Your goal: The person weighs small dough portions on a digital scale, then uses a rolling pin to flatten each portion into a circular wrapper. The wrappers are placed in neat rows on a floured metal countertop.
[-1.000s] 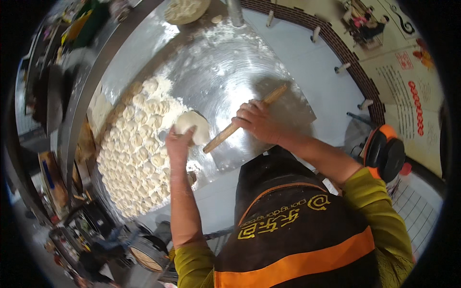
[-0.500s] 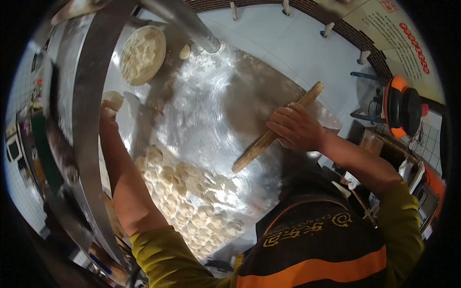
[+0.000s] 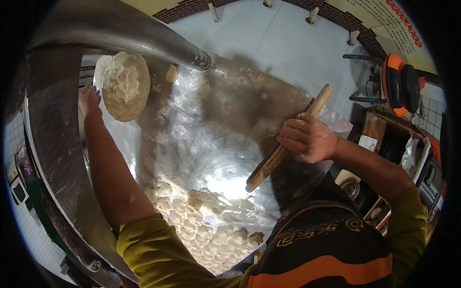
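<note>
My right hand (image 3: 307,138) is wrapped round a wooden rolling pin (image 3: 270,168), which slants above the right part of the floury metal worktop (image 3: 225,139). At the far left, my left hand (image 3: 90,100) reaches beside a round bowl of flour (image 3: 126,86). Its fingers are apart, and I see nothing in them. Many small flattened dough pieces (image 3: 211,240) lie crowded at the near left of the worktop, dusted with flour. One lone dough piece (image 3: 172,73) sits just right of the bowl.
A thick metal post (image 3: 139,36) rises at the worktop's far edge, and a dark metal frame (image 3: 55,144) runs along the left. An orange and black stool (image 3: 401,86) stands at the right, above a cluttered crate (image 3: 384,139). Pale tiled floor (image 3: 269,38) lies beyond.
My left hand has moved away to the far left, and the dough wrapper it held is no longer in its fingers. My right hand still grips the rolling pin. The view has shifted.
</note>
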`<state>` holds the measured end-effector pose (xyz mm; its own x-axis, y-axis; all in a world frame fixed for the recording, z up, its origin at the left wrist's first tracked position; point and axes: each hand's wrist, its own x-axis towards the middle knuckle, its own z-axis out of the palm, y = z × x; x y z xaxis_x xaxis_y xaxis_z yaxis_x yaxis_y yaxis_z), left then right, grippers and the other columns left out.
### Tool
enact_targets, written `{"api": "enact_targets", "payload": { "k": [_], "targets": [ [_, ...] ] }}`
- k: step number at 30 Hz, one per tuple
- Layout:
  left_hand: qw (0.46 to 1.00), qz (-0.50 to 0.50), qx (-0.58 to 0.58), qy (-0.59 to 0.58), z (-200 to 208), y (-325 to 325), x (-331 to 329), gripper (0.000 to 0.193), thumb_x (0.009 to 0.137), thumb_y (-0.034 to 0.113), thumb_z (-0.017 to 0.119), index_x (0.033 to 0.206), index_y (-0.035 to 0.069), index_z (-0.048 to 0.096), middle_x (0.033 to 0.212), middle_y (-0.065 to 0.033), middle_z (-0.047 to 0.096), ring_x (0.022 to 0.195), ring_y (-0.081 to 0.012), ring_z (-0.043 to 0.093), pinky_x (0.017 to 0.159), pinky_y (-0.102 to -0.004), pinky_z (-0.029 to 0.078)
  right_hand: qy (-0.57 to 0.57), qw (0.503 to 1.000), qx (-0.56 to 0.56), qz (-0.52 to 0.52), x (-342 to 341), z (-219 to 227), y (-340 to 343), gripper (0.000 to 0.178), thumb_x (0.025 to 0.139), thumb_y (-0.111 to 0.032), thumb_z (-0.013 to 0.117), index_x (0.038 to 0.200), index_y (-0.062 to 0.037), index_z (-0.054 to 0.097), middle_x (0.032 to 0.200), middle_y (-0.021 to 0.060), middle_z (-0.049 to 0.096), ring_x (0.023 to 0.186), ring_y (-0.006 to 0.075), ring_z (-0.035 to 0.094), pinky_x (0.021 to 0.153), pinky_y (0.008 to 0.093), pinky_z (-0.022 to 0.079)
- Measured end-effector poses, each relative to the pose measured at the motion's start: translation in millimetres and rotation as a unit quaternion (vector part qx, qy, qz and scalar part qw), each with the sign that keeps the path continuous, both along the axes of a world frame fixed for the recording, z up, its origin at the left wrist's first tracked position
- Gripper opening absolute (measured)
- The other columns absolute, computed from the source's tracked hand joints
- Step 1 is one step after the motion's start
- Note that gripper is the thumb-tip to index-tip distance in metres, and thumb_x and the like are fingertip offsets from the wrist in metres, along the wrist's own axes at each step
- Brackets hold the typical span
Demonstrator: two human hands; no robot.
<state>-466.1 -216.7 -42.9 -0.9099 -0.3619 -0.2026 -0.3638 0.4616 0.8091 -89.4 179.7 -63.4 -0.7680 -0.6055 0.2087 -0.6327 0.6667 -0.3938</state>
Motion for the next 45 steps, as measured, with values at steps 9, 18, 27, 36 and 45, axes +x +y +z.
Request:
{"api": "enact_targets", "payload": {
  "k": [9,18,27,36,45],
  "targets": [
    [0.991,-0.028,0.128,-0.034,-15.7,5.1,-37.8,0.029,0.084,0.016,0.056,0.107,-0.001,0.055,0.100,-0.0077,0.058,0.090,-0.0187,0.056,0.074,-0.0315,0.045,0.041,0.999,-0.002,-0.018,1.9,-4.3,-1.5,0.043,0.058,-0.021,0.063,0.096,-0.0003,0.060,0.097,0.0127,0.058,0.094,0.0261,0.057,0.078,0.0405,0.045],
    [0.954,-0.137,0.217,-0.155,-14.6,-12.6,-40.1,0.055,0.088,0.043,0.047,0.116,-0.003,0.049,0.113,-0.0138,0.056,0.101,-0.0240,0.055,0.088,-0.0365,0.043,0.032,0.999,-0.008,-0.021,4.3,-5.8,-1.6,0.044,0.057,-0.020,0.064,0.097,-0.0013,0.059,0.099,0.0125,0.057,0.097,0.0265,0.056,0.082,0.0407,0.045],
    [0.966,-0.186,0.163,-0.082,0.0,32.1,46.5,0.059,0.083,0.043,0.058,0.120,-0.002,0.048,0.109,-0.0149,0.056,0.095,-0.0197,0.058,0.080,-0.0307,0.046,0.026,0.998,-0.031,-0.039,3.2,-0.7,-4.3,0.043,0.054,-0.011,0.063,0.095,-0.0015,0.059,0.093,0.0108,0.056,0.091,0.0271,0.056,0.078,0.0416,0.044],
    [0.968,-0.099,0.201,-0.115,10.8,21.4,114.7,0.057,0.085,0.047,0.050,0.117,0.000,0.049,0.106,-0.0133,0.058,0.096,-0.0211,0.057,0.083,-0.0329,0.045,0.003,1.000,0.000,-0.021,6.3,-5.1,-2.5,0.055,0.052,-0.014,0.067,0.105,-0.0048,0.056,0.104,0.0099,0.054,0.101,0.0273,0.052,0.087,0.0433,0.039],
    [0.995,0.051,-0.081,-0.003,26.1,-86.3,315.9,0.019,0.077,0.011,0.064,0.093,0.002,0.061,0.083,-0.0090,0.063,0.071,-0.0151,0.059,0.072,-0.0272,0.049,0.022,0.999,0.003,-0.030,10.3,-8.0,-6.9,0.052,0.059,-0.011,0.062,0.110,-0.0062,0.049,0.111,0.0095,0.049,0.109,0.0284,0.045,0.094,0.0439,0.034]
  ]
}}
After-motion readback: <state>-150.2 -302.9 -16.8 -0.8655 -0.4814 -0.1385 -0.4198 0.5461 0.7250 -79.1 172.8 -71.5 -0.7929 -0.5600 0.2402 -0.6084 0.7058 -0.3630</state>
